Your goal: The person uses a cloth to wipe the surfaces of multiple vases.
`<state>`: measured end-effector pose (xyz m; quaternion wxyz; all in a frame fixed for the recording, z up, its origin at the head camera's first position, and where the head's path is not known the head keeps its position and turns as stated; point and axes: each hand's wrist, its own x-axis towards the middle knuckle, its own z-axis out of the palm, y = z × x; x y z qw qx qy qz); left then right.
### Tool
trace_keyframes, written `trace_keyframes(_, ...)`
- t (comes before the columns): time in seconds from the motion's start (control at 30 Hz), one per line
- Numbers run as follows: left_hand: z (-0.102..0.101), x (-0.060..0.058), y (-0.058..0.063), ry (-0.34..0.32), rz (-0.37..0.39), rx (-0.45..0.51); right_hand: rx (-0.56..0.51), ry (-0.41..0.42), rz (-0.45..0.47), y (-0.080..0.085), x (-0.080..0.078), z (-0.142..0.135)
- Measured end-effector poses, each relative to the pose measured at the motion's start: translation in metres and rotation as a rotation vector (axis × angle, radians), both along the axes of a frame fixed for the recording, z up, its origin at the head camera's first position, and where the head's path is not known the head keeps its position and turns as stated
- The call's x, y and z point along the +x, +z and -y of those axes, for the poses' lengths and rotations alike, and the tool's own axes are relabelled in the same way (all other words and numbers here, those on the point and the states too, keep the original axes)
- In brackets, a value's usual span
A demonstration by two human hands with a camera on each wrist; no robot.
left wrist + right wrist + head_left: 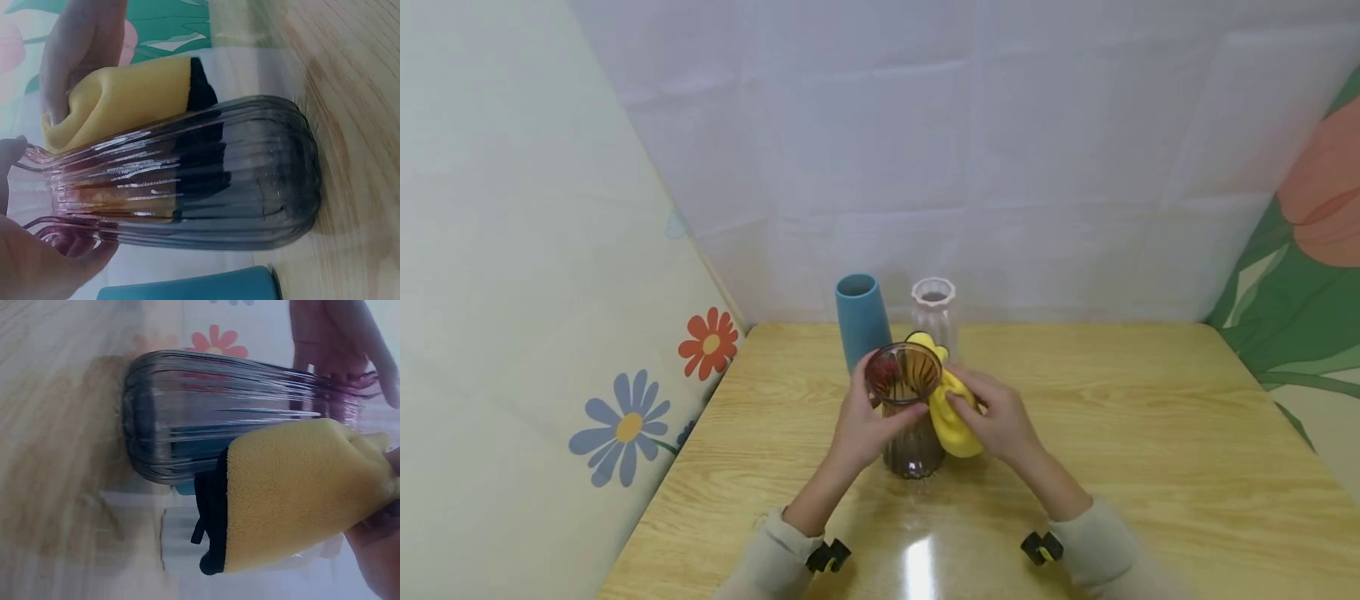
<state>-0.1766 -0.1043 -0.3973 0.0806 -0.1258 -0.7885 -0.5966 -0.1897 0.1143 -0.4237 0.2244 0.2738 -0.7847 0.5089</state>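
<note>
A smoky, ribbed glass vase (913, 454) with a flared rim stands upright in front of me. My left hand (863, 427) grips it round the neck, just under the rim, thumb across the near side. A yellow cloth (294, 487) with a black edge hangs along the vase's right side. Pinching the cloth near its top is my right hand (1003, 415). Through the glass in the left wrist view, the cloth's black edge shows behind the ribs. The base of the vase is close over the wooden tabletop.
Behind the glass vase stands a tall blue vase (861, 321), to the left. A clear ribbed vase (933, 315) with a scalloped rim stands to its right. The wooden table (1112, 433) meets a white cloth wall (1037, 167) at the back. Flower-printed sheets flank both sides.
</note>
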Motion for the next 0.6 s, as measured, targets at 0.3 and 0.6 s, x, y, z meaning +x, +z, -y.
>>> trace_keyframes(0.3, 0.008, -0.005, 0.000, -0.099, -0.018, -0.011, 0.074, 0.022, -0.261, -0.017, 0.004, 0.009)
trace_keyframes(0.6, 0.018, -0.023, -0.003, -0.271, 0.016, 0.012, 0.160, 0.015, -0.327, -0.027, 0.012, 0.009)
